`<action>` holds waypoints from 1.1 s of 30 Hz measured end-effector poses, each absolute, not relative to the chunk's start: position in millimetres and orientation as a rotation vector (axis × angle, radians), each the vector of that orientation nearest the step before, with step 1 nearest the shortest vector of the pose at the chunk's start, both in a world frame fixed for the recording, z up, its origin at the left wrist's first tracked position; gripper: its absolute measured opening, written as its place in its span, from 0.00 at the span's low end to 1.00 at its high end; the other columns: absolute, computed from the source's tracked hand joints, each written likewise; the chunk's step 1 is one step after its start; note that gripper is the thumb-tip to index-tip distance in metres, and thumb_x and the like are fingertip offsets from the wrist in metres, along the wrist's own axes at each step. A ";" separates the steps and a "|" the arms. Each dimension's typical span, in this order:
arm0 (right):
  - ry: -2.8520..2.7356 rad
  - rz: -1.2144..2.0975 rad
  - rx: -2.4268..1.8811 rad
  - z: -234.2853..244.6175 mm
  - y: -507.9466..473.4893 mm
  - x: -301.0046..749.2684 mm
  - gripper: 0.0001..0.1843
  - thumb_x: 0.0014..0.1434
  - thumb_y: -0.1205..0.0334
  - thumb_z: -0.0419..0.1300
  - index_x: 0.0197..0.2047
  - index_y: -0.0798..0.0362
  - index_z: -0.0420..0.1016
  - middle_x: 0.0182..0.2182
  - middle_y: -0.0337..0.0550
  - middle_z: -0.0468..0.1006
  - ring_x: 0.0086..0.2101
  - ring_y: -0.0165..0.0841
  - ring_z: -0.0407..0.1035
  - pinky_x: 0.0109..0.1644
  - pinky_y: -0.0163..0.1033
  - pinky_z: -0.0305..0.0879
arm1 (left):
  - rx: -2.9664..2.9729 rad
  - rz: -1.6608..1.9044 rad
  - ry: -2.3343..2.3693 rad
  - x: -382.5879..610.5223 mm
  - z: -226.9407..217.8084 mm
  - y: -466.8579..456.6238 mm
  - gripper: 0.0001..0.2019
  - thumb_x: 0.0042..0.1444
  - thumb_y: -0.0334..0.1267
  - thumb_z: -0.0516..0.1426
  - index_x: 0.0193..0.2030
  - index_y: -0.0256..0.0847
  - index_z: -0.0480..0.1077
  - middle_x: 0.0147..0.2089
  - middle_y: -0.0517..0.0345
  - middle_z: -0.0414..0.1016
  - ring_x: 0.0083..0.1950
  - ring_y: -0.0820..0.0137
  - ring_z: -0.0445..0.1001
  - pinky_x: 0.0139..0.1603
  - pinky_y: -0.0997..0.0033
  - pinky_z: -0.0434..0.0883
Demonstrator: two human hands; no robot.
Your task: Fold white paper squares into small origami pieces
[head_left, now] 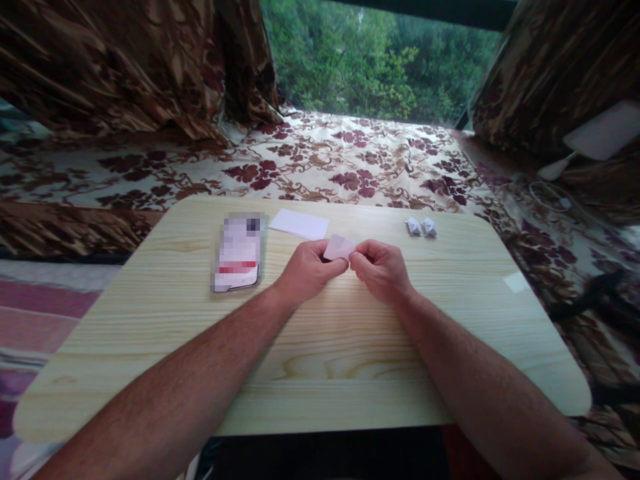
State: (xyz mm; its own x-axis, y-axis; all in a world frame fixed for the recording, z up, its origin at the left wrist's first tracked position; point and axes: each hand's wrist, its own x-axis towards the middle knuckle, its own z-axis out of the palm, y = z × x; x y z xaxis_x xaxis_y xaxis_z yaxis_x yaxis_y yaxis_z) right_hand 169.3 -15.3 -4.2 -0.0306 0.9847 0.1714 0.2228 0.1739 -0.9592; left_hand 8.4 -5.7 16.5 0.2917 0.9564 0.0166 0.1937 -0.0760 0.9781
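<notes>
My left hand [307,270] and my right hand [381,269] meet over the middle of a light wooden table [150,347]. Together they pinch a small folded piece of pale paper [339,247], which stands up between the fingertips of both hands. The fingers of both hands are closed on it. Just behind the hands a flat white sheet of paper [299,223] lies on the table. Two small folded white paper shapes [421,227] sit side by side at the far right of the tabletop.
A phone [239,253] lies flat on the table to the left of my hands. Behind the table is a floral cloth-covered surface [350,160], brown patterned curtains on both sides, and a window onto green trees. A white cable [550,193] lies at the right.
</notes>
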 end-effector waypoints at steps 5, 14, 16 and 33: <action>-1.411 1.063 -1.157 -4.0 -14.1 169.7 0.08 0.53 0.60 0.62 0.26 0.54 0.71 0.18 0.34 0.69 0.18 0.25 0.59 0.22 0.33 0.52 | 1.538 0.912 1.095 8.1 14.1 -5.7 0.08 0.50 0.38 0.60 0.27 0.34 0.71 0.20 0.66 0.60 0.21 0.79 0.54 0.23 0.76 0.51; -1.471 0.987 -1.200 -4.4 -15.0 169.2 0.08 0.55 0.62 0.60 0.25 0.54 0.69 0.18 0.32 0.66 0.19 0.24 0.55 0.22 0.32 0.49 | 1.595 0.877 1.080 7.6 9.9 -3.9 0.11 0.51 0.41 0.59 0.30 0.32 0.74 0.23 0.64 0.62 0.24 0.79 0.56 0.24 0.77 0.52; -1.465 1.003 -1.186 -2.9 -14.8 169.7 0.08 0.54 0.62 0.60 0.25 0.54 0.69 0.17 0.32 0.65 0.19 0.24 0.55 0.22 0.32 0.49 | 1.597 0.886 1.065 8.2 10.5 -4.6 0.10 0.51 0.40 0.59 0.30 0.33 0.74 0.23 0.65 0.62 0.23 0.79 0.55 0.24 0.77 0.53; -1.448 1.104 -1.187 -1.1 -13.5 171.0 0.07 0.51 0.62 0.61 0.25 0.53 0.68 0.17 0.32 0.66 0.19 0.24 0.54 0.22 0.32 0.49 | 1.668 0.845 1.043 7.8 8.6 -4.9 0.10 0.51 0.39 0.58 0.29 0.33 0.73 0.25 0.63 0.62 0.26 0.77 0.58 0.27 0.76 0.54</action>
State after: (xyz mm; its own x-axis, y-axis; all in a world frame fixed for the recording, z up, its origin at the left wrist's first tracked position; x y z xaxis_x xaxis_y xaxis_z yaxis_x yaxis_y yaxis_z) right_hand 171.0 -13.5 -1.1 -0.1000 0.9884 0.1143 0.1518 0.1287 -0.9800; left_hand 7.8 -4.9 8.6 0.3949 0.9166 0.0630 0.2523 -0.1741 0.9519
